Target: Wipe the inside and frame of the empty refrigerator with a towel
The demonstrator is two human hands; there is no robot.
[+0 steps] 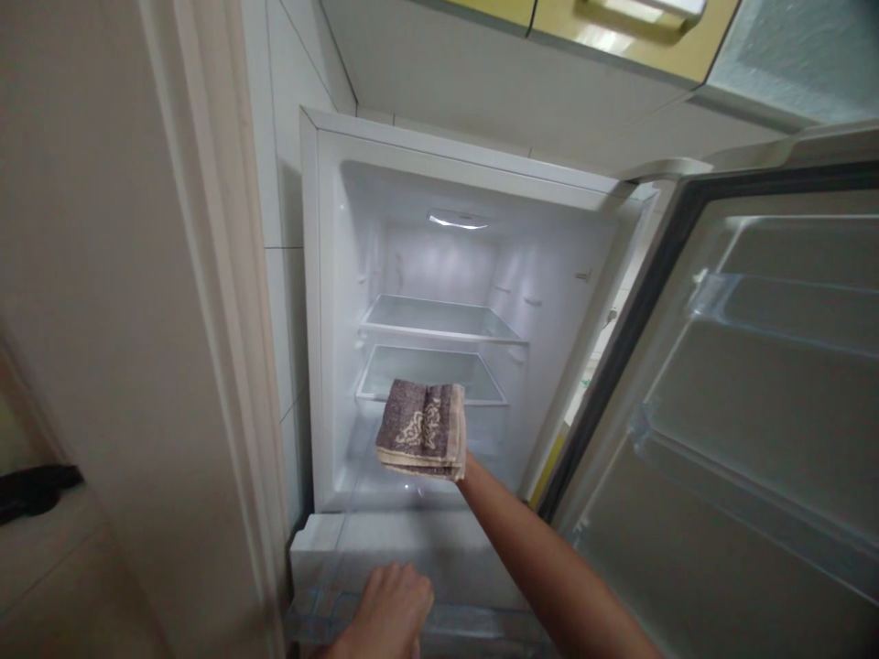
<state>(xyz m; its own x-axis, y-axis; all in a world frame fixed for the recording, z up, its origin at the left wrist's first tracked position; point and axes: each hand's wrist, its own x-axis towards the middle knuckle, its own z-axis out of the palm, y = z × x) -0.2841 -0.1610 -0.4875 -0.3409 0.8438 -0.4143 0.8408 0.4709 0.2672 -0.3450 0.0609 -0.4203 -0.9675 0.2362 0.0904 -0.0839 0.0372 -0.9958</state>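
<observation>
A folded brown towel (421, 426) with a cream pattern and cream edges is held up in front of the fridge's lower shelves. My right hand (467, 469) grips it from underneath and behind; the fingers are hidden by the cloth, and only the wrist and forearm show. At the bottom of the view, my left hand (395, 599) is closed with its knuckles up. It is over the clear-fronted drawer (473, 622) at the fridge's base. Whatever its fingers hold, if anything, is out of sight.
The lit fridge (439, 261) has an upper glass shelf (439, 318) and a lower glass shelf (439, 371). Its open door (769, 403), with clear racks, fills the right side. A door frame (212, 275) stands close on the left. Yellow cabinets (632, 41) hang above.
</observation>
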